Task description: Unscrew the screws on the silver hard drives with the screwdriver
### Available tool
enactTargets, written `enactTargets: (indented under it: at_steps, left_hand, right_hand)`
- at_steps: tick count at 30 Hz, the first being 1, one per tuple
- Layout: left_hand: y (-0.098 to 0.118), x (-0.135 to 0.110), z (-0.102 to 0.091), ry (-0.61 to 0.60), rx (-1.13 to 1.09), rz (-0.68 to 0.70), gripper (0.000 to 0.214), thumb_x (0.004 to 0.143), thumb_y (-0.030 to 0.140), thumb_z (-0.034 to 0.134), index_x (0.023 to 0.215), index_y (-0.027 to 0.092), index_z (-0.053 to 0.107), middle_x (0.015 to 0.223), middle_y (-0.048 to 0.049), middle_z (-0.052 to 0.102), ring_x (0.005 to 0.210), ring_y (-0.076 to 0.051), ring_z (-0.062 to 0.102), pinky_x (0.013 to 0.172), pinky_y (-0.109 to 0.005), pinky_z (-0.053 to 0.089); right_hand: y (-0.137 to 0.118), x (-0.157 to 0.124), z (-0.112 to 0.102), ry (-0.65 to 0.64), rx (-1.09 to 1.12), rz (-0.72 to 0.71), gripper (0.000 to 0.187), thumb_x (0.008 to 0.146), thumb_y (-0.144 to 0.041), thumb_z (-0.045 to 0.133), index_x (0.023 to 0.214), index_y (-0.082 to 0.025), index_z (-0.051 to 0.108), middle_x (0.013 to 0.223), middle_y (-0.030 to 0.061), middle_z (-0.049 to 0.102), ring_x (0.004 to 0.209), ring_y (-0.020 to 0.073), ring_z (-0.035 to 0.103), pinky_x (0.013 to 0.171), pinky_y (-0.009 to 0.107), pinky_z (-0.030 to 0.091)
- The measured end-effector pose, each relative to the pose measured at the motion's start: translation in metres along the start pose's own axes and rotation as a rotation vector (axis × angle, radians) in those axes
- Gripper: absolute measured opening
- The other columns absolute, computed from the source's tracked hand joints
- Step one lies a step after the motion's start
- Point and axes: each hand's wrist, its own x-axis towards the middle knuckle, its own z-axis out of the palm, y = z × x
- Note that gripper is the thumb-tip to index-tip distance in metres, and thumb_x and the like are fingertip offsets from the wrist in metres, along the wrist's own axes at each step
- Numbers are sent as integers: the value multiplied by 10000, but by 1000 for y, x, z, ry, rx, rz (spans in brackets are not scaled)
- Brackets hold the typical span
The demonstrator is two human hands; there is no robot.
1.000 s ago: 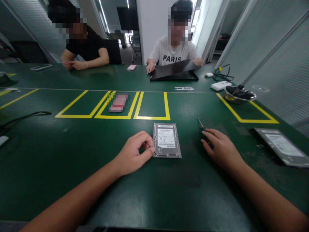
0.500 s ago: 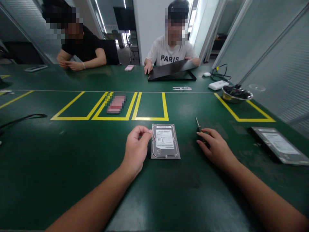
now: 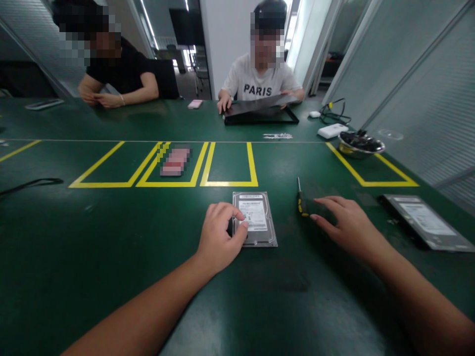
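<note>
A silver hard drive [image 3: 261,210] with a white label lies flat on the green table in front of me. My left hand [image 3: 222,235] is over its left edge, thumb and forefinger apart above the label; whether they touch it I cannot tell. Right of the drive lies a screwdriver [image 3: 302,205] with a black and yellow handle, its shaft pointing away from me. Just beside the handle is my right hand [image 3: 343,222], fingers spread and holding nothing.
Another hard drive [image 3: 426,220] lies at the right, with small bits beside it. Beyond it stands a metal bowl [image 3: 358,152] of dark parts. Yellow tape [image 3: 230,184] marks out boxes. Across the table, a person [image 3: 260,74] handles a black panel [image 3: 260,111]; another person [image 3: 122,79] sits left.
My right hand has let go of the screwdriver and drawn back to the right. My left hand has shifted right, from beside the hard drive to over its edge, and its pinch has opened.
</note>
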Motion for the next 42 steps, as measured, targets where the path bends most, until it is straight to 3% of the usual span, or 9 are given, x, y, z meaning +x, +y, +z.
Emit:
enactTargets:
  at_steps: [3,6,9,12,19,24,31,36,42]
  left_hand:
    - [0,-1,0,-4,10,19,29,866,206,587,841,215,575,917,-33,620,933,-232,545,839,-375,419]
    - [-2,0,2,3,24,16,31,874,202,581,845,214,582,918,-33,619,935,-232,543,838,-375,417]
    - [-2,2,3,3,28,12,32,875,198,584,846,212,588,914,-32,618,927,-229,540,839,-375,414]
    - [-2,4,4,1,27,6,40,879,204,583,840,213,587,914,-32,619,926,-230,543,837,-377,416]
    - [-3,3,5,-6,33,1,44,873,213,572,831,218,583,911,-37,628,931,-237,546,835,-387,423]
    - [-1,4,4,-5,26,7,47,872,209,575,825,217,579,900,-35,627,917,-234,544,826,-388,420]
    - [-2,4,5,-7,23,18,42,873,195,585,835,212,587,900,-33,621,922,-231,535,827,-382,416]
    - [-1,4,4,-6,18,19,45,875,197,583,833,211,587,901,-34,621,920,-232,537,827,-382,415]
    - [-1,6,6,21,-1,33,51,864,187,588,815,203,591,869,-28,620,879,-223,536,801,-371,409]
  right_hand:
    - [30,-11,-20,-138,-251,4,438,939,-488,501,1184,-173,681,1069,132,707,965,284,663,852,438,552]
    - [70,-23,-34,-178,-381,16,380,897,-386,538,1075,-119,741,1000,190,697,864,327,640,813,495,520]
    - [106,-36,-41,-200,-456,32,327,830,-327,588,1015,-133,774,1029,221,682,918,353,624,812,493,505]
    - [126,-45,-45,-230,-507,42,321,792,-303,628,1024,-155,793,1150,254,657,985,363,626,862,490,500]
    - [140,-63,-46,-280,-582,23,365,910,-339,525,1085,-146,781,1243,280,613,1057,324,634,950,450,475]
    - [158,-80,-40,-250,-606,66,371,846,-353,589,1128,-183,762,1322,228,602,1034,341,615,891,463,498]
    - [144,-78,-48,-292,-660,68,410,938,-377,489,1171,-170,754,1295,242,623,1013,347,627,773,437,497]
    - [152,-81,-39,-245,-656,52,384,905,-339,514,1148,-164,755,1328,220,611,1099,377,588,836,481,486]
    - [152,-78,-42,-249,-626,-43,418,877,-197,411,1096,-155,765,1276,190,658,1134,362,590,835,480,479]
